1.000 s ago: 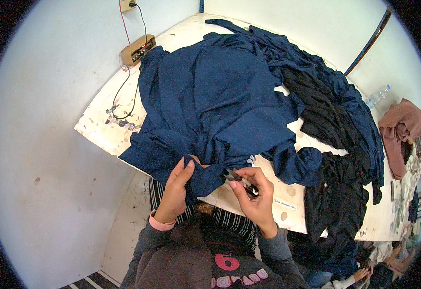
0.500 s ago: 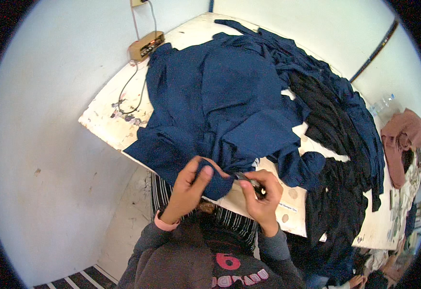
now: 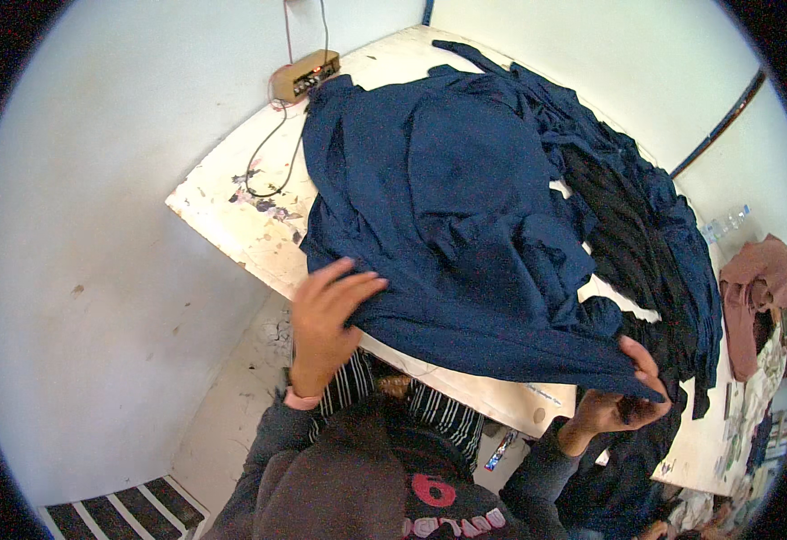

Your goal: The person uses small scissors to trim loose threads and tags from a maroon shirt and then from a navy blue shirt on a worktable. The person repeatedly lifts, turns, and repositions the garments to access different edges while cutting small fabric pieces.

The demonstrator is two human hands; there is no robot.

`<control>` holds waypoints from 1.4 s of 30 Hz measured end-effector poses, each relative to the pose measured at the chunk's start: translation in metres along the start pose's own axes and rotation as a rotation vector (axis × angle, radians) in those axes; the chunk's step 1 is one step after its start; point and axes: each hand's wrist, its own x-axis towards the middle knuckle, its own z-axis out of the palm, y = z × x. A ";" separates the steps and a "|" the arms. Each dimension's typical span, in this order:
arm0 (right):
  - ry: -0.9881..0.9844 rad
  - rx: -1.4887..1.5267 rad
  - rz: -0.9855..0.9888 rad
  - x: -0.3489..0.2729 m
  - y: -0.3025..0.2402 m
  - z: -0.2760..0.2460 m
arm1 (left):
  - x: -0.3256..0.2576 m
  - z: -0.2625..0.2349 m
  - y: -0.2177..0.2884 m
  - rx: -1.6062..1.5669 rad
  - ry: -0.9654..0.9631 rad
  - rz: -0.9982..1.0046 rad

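A large navy blue garment point(image 3: 474, 216) lies spread and rumpled over the white table. My left hand point(image 3: 326, 310) is at its near left edge, fingers stretched out and apart over the cloth, with nothing held. At the near right, my right hand point(image 3: 623, 400) grips a corner of the same garment between thumb and fingers. The cloth is drawn out in folds toward that hand. Something small and dark shows in the right palm, but its shape is mostly hidden.
Black garments point(image 3: 627, 252) and more navy cloth lie to the right. A brown power strip point(image 3: 308, 76) with a looping cord sits at the back left. A clear bottle point(image 3: 728, 223) and a pink cloth point(image 3: 758, 279) are far right. White walls border the white table point(image 3: 231, 198).
My right hand has moved right, pulling the garment's corner along. My left hand has let go of the bunched navy cloth and opened. The small dark snips by the cloth are now mostly hidden.
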 end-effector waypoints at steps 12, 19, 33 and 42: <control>-0.676 -0.471 0.593 -0.036 0.041 -0.006 | 0.022 -0.050 -0.051 -0.484 -0.297 -0.757; -0.693 -0.807 0.671 -0.048 0.027 -0.003 | 0.000 -0.019 -0.051 0.301 0.177 -0.335; -0.712 0.066 0.982 -0.070 -0.010 0.059 | 0.027 0.053 0.035 -0.249 -0.534 0.188; -0.786 0.029 0.984 -0.084 -0.003 0.051 | 0.032 0.068 0.015 -0.078 -0.667 0.538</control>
